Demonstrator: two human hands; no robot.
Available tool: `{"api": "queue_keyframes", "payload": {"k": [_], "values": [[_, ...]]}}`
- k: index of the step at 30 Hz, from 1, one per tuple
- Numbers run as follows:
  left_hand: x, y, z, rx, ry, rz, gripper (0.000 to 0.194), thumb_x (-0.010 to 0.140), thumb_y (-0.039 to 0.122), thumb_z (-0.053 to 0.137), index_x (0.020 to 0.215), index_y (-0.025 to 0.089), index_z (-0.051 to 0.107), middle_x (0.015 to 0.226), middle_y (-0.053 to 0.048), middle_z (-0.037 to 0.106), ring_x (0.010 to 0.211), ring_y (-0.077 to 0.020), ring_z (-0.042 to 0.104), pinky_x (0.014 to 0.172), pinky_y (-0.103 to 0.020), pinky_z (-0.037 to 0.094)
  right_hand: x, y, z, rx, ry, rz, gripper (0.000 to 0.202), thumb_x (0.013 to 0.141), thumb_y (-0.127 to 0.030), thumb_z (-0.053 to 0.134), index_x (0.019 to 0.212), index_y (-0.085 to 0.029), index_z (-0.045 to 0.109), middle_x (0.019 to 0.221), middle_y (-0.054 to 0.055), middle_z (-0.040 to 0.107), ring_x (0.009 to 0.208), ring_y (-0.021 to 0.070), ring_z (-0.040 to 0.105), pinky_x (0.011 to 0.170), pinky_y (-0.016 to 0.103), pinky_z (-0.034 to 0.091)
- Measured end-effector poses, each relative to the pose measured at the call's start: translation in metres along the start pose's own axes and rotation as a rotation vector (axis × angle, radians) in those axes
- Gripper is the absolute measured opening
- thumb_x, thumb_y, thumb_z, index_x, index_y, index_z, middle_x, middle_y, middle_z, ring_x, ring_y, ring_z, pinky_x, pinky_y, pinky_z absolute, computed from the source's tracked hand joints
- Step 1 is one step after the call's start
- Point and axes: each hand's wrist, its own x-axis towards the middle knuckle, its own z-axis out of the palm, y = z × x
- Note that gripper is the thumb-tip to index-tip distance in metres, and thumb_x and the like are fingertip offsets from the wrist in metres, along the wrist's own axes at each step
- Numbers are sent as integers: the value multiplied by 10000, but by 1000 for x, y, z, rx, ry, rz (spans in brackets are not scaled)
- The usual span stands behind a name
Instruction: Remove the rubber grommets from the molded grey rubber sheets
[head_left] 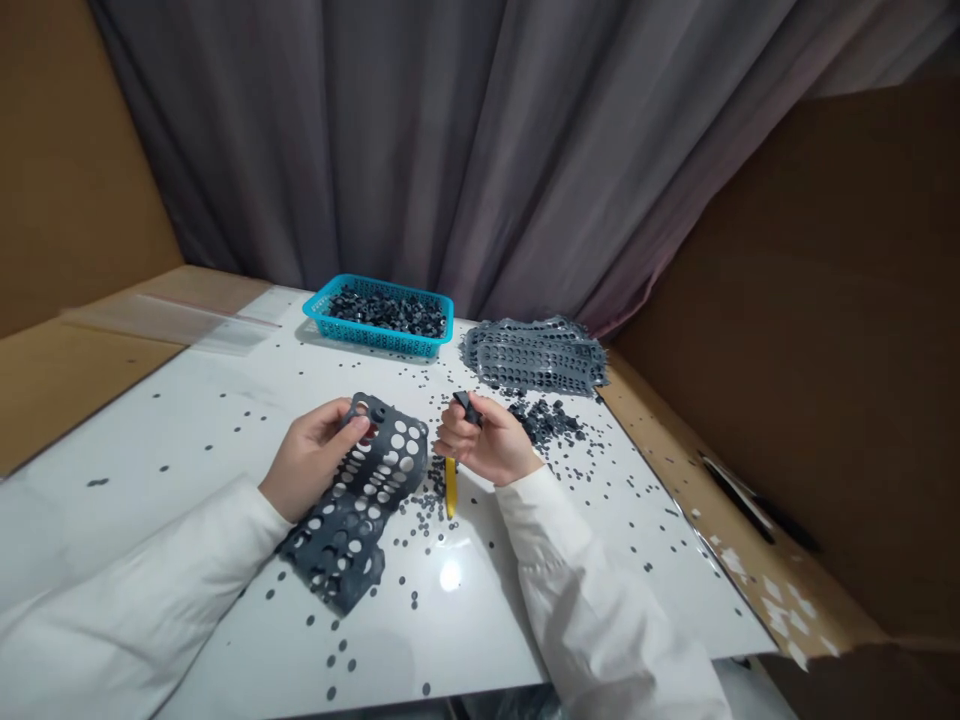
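My left hand [319, 450] grips the upper edge of a black sheet [390, 440] punched with rows of round holes, thumb on top. The sheet hangs bent towards the table's front, and some discs seem to sit in its lower holes. My right hand [487, 435] is closed, with a small black piece [466, 407] pinched between thumb and fingers; its exact kind is unclear. Just below that hand shows a yellow stick-like tool [451, 488], its upper end hidden; I cannot tell whether the hand touches it. Small black discs [431, 510] lie scattered around.
A blue basket [375, 343] full of black pieces stands at the back of the white table [247, 470]. Stacked perforated sheets [536, 355] lie back right, beside a heap of black pieces [551, 420]. Clear plastic bags [202, 320] lie back left. A dark pen-like object [739, 495] rests far right.
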Motion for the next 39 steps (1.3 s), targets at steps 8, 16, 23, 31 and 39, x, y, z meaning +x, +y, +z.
{"api": "queue_keyframes", "payload": {"k": [8, 16, 23, 31, 39], "values": [[-3, 2, 2, -86, -61, 11, 191, 735, 350, 620, 687, 185, 538, 689, 28, 545, 674, -139, 539, 646, -235, 433, -2, -1, -1, 13, 40, -3, 296, 865, -289, 362, 679, -148, 543, 536, -65, 143, 467, 89, 112, 515, 218, 252], [-7, 0, 2, -202, -130, -8, 173, 760, 344, 613, 727, 200, 522, 717, 33, 572, 663, -126, 542, 626, -219, 420, -2, 2, -3, -94, 73, 4, 264, 855, -324, 378, 670, -166, 483, 537, -70, 153, 457, 83, 133, 506, 215, 268], [-6, -2, 3, -229, -135, -50, 178, 762, 365, 603, 752, 206, 523, 721, 15, 610, 682, -154, 559, 637, -243, 420, 81, -59, -37, -950, 482, 46, 292, 885, -343, 353, 703, -171, 504, 531, -67, 244, 431, 79, 220, 470, 234, 287], [0, -6, 3, -263, -44, -134, 188, 765, 361, 611, 733, 193, 533, 696, 20, 582, 653, -133, 531, 623, -230, 411, 203, -95, -69, -1360, 698, -115, 201, 868, -288, 519, 984, -133, 573, 985, 59, 591, 855, 157, 571, 764, 344, 479], [8, -4, 2, -433, 27, -165, 221, 754, 351, 635, 704, 183, 502, 672, 33, 577, 632, -109, 527, 614, -211, 407, 231, -87, -58, -1530, 544, -147, 252, 866, -283, 530, 1066, -131, 556, 1067, 73, 580, 918, 176, 581, 791, 374, 493]]}}
